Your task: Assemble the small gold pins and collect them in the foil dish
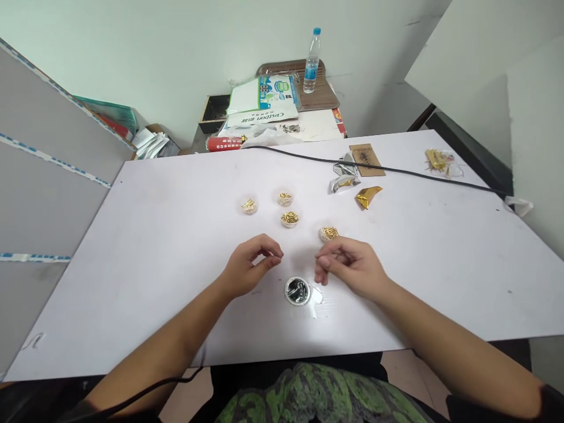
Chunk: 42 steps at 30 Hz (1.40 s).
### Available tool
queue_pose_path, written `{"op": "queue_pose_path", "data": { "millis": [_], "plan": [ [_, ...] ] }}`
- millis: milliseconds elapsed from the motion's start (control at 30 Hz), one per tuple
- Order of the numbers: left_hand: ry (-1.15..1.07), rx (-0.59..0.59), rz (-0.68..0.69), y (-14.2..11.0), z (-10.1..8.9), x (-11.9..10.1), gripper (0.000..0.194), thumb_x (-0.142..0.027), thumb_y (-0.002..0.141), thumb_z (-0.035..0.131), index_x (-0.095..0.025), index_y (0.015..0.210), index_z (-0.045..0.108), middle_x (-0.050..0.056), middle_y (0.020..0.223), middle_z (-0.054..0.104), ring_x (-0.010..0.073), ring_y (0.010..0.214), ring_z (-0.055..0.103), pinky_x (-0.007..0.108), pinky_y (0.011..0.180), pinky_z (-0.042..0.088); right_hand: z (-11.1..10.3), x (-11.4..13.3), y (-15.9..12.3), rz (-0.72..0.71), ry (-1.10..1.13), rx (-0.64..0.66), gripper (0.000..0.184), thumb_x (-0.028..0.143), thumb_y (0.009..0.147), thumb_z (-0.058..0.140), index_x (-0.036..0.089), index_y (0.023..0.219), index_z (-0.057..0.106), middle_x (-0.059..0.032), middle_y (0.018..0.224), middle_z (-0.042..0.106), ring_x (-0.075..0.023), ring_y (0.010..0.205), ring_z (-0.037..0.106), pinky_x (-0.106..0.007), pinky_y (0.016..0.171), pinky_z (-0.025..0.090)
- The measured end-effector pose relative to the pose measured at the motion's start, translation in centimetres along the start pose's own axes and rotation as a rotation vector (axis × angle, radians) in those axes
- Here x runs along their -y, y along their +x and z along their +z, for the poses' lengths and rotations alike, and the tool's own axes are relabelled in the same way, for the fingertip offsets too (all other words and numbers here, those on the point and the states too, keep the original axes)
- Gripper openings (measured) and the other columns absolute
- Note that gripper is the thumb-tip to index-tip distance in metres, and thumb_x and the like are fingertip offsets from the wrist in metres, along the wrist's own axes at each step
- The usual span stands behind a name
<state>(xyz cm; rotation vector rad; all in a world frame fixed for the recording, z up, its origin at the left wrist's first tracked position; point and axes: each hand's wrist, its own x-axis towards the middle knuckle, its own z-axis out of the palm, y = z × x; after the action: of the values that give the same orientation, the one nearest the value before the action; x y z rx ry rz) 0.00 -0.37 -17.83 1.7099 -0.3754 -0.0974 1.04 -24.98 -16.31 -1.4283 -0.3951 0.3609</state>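
- Here's the left hand (252, 265), fingers curled, thumb and forefinger drawn close together; whether anything is pinched there, I can't tell.
- Over to the right hand (355, 265), fingers loosely bent, thumb near the forefinger; again, too small to say if it holds anything.
- Between them, slightly nearer the body, lies the round dark dish (297, 291) with its pale rim; central, I'd judge, so both hands can get at it.
- Just beyond the right hand, a clear cup of gold pieces (329, 233); three more, the front cup (289, 219), the back cup (285, 198) and the left cup (249, 205), form a loose cluster, probably to stop small parts rolling and mixing.
- Farther out, gold foil (368, 197), silver packets (344, 183) and a brown card (367, 160), seemingly set aside to leave elbow room.
- The worktop (154, 235) is white and smooth, with a black cable (304, 157) running across its far side.
- Behind it, a water bottle (311, 64) stands upright on a brown ridged mat (326, 97), against a pale wall (176, 47).
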Motion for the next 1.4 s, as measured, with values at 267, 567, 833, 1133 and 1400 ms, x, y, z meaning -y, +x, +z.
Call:
{"op": "queue_pose_path", "data": {
  "millis": [267,567,833,1133,1400],
  "plan": [
    [-0.629,-0.120,-0.216,1.5,-0.1,1.7,0.026,-0.038,0.081,0.078,-0.017,0.086,0.064,0.000,0.072,0.063,0.0121,0.070,0.061,0.029,0.071,0.049,5.8,-2.1,3.5,-0.100,0.063,-0.152,0.014,0.029,0.083,0.076,0.018,0.088,0.070,-0.0041,0.075,0.075,-0.0149,0.063,0.072,-0.028,0.057,0.063],
    [-0.984,-0.116,-0.272,1.6,1.1,2.5,0.036,-0.043,0.071,0.085,-0.016,0.078,0.063,-0.001,0.068,0.061,0.0103,0.063,0.057,0.027,0.064,0.046,7.2,-4.2,5.2,-0.242,-0.007,-0.256,0.005,0.019,0.083,0.076,0.020,0.084,0.071,-0.0007,0.076,0.068,-0.0135,0.061,0.069,-0.029,0.057,0.061],
    [-0.806,-0.087,-0.163,1.0,0.9,3.8,0.028,-0.036,0.083,0.077,-0.015,0.078,0.059,0.000,0.069,0.065,0.0113,0.066,0.061,0.028,0.068,0.049,6.8,-5.4,5.2,-0.324,-0.034,-0.253,0.007,0.014,0.085,0.073,0.020,0.086,0.070,-0.0005,0.077,0.068,-0.0124,0.058,0.069,-0.026,0.053,0.061],
    [-0.446,-0.015,-0.048,0.7,0.6,3.6,0.028,-0.037,0.097,0.058,-0.015,0.081,0.053,0.001,0.071,0.061,0.0114,0.070,0.061,0.027,0.067,0.049,5.9,-5.6,4.8,-0.333,-0.021,-0.178,0.011,0.009,0.085,0.070,0.019,0.089,0.071,-0.0013,0.084,0.063,-0.0118,0.060,0.069,-0.026,0.052,0.060],
    [-0.416,0.077,-0.072,0.5,0.4,3.3,0.038,-0.042,0.097,0.054,-0.014,0.072,0.055,0.003,0.066,0.060,0.0108,0.066,0.058,0.025,0.065,0.049,5.7,-5.6,4.4,-0.389,-0.078,-0.120,0.023,0.000,0.083,0.068,0.020,0.094,0.073,-0.0020,0.084,0.064,-0.0099,0.061,0.068,-0.022,0.052,0.060]
  ]
}}
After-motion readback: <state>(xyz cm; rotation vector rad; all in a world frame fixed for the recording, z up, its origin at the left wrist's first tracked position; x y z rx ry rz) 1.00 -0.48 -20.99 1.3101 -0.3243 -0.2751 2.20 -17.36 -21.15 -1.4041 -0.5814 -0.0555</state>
